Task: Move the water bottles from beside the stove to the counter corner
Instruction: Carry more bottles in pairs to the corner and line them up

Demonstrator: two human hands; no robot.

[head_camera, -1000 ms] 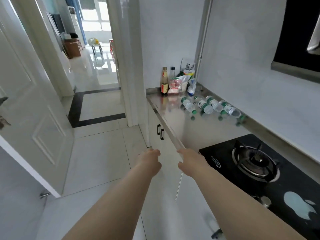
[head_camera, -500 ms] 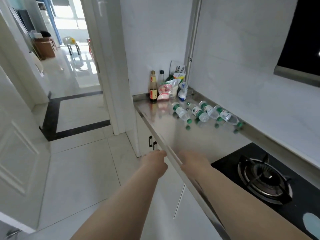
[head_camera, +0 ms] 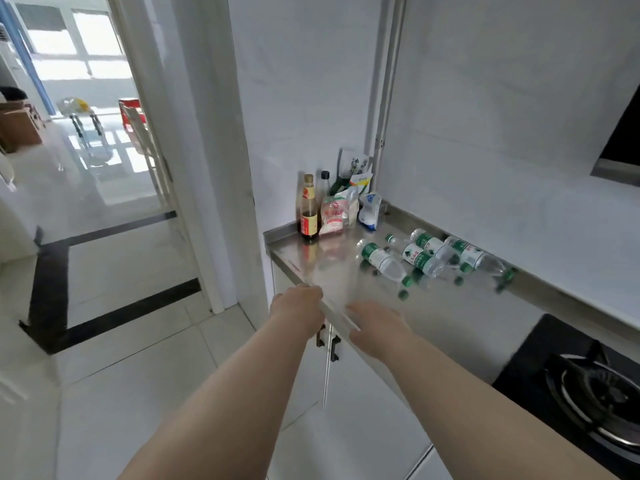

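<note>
Several clear water bottles with green labels and caps lie on their sides on the steel counter, between the stove and the corner: the nearest one, a middle one, another behind it and one by the wall. My left hand hangs just off the counter's front edge, fingers curled, holding nothing. My right hand reaches over the counter edge, a short way before the nearest bottle, palm down and empty.
In the counter corner stand a brown sauce bottle, a dark-capped bottle and several food packets. A black gas stove is at the right. Cabinet doors with black handles lie below. An open doorway is at the left.
Both hands have moved forward along the counter toward the bottles, and the view has come closer to the corner. The bottles have not moved.
</note>
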